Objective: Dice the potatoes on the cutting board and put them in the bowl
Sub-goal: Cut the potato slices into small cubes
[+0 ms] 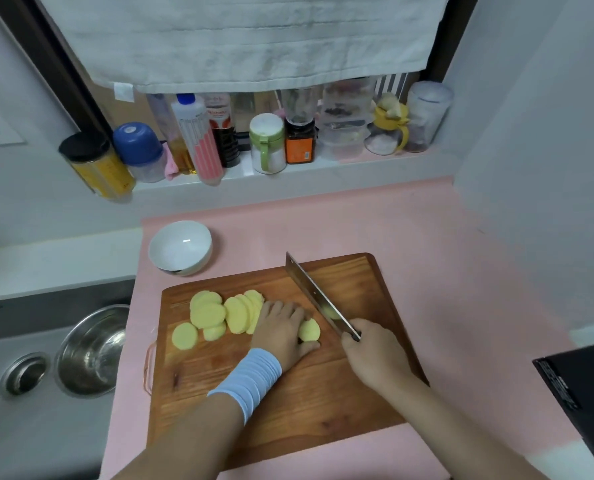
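Several yellow potato slices (216, 315) lie on the left half of a wooden cutting board (299, 400). My left hand (281, 332), with a light blue wristband, holds the remaining potato piece (310, 330) with curled fingers. My right hand (375, 351) grips the handle of a cleaver (318, 296). Its blade stands edge-down just right of that piece. A small bit of potato shows by the blade. An empty white bowl (180, 247) sits on the pink counter beyond the board's far left corner.
A sink to the left holds a steel bowl (91, 351) beside the drain (23, 374). Bottles and jars (267, 143) line the ledge under a hanging towel. A dark box (582, 396) juts in at the right edge.
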`<state>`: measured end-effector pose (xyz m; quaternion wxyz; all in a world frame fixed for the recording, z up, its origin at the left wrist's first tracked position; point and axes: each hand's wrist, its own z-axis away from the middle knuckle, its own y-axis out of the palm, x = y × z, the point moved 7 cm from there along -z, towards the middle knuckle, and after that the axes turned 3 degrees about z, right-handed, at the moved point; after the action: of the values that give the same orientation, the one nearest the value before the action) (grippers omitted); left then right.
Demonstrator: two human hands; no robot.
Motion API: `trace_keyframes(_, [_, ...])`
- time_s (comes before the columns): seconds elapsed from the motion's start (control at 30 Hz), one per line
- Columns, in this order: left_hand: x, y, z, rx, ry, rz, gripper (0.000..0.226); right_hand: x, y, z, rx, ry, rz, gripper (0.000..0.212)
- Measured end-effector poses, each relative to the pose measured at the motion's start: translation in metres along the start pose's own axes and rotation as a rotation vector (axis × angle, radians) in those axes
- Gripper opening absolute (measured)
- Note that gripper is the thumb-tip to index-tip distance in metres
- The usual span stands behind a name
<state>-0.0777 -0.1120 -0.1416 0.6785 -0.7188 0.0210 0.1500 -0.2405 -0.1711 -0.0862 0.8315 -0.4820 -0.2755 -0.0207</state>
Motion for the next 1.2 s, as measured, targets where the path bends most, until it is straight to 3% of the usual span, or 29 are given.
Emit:
trace_keyframes(0.07, [0.000,0.005,0.011,-0.086,-0.012,0.096,0.056,-0.008,0.002,0.002,0.021,0.003,0.030,0.019])
trace_keyframes(0.17, [0.000,0.008,0.023,-0.209,0.107,0.242,0.032,-0.013,0.005,0.004,0.046,-0.021,0.047,0.020])
trace_keyframes(0.27, [-0.001,0.013,0.026,-0.240,0.208,0.244,0.016,-0.008,0.004,0.003,0.047,-0.066,0.089,0.024])
trace_keyframes(0.73, [-0.019,0.008,-0.002,-0.208,0.465,0.174,0.027,0.003,-0.003,0.003,-0.021,-0.228,0.261,0.037])
trace_keyframes(0.97, [-0.013,0.009,-0.003,-0.204,0.451,0.228,0.021,0.000,-0.001,0.002,-0.029,-0.242,0.291,0.040])
trace_keyframes(1.2, [-0.014,0.007,-0.008,-0.161,0.437,0.293,0.013,-0.002,-0.006,-0.002,0.009,-0.222,0.267,0.025])
